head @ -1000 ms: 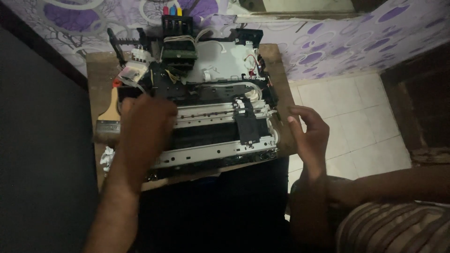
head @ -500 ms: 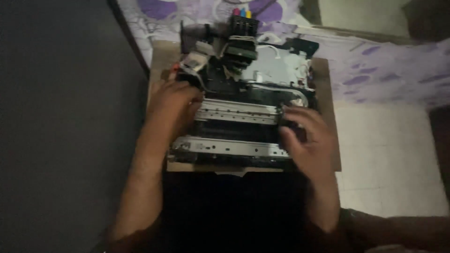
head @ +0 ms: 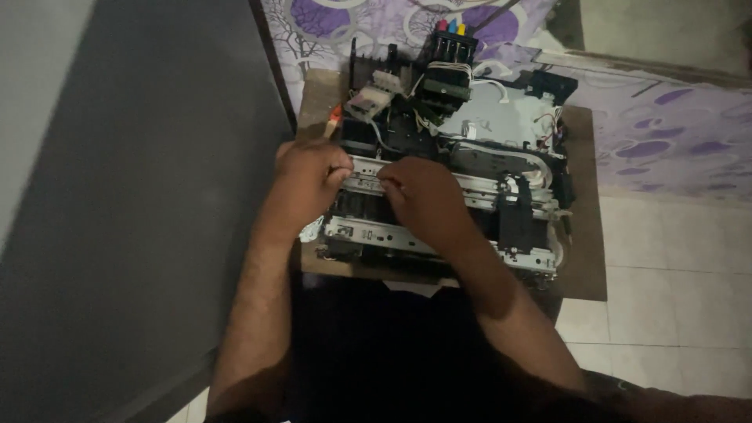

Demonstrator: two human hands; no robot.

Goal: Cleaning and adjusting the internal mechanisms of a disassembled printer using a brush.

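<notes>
So the stripped printer chassis (head: 450, 188) sits on a small brown table (head: 583, 258), pushed up near the purple patterned wall cloth (head: 650, 133), and everything below is placed relative to that chassis.

Both hands are on the silver metal rail (head: 486, 186) that runs across the chassis's middle. Left hand (head: 309, 176) is at the rail's left end, fingers curled down over its top edge. Right hand (head: 419, 200) is just beside it, also curled over the rail, knuckles up. Whether either one is actually pinching the rail or only pressing on it, I can't tell; the fingertips are hidden under the hands.

My take on doing this bit well: the two hands are crowded at one end, so the far right end of the rail, by the black carriage block (head: 517, 219), is unsupported. If the rail is being worked loose or seated, I'd guess it wants even pressure, not a twist from one side. Thin sheet metal like that probably bends easily.

Also worth minding: the white ribbon and wires (head: 478, 74) at the back of the chassis, under the ink tank block with coloured caps (head: 448, 41). They look easy to snag.

An orange-handled tool (head: 333, 121) lies at the chassis's back left corner, partly hidden.

The light's dim, so small screws and clips are hard to make out.
</notes>
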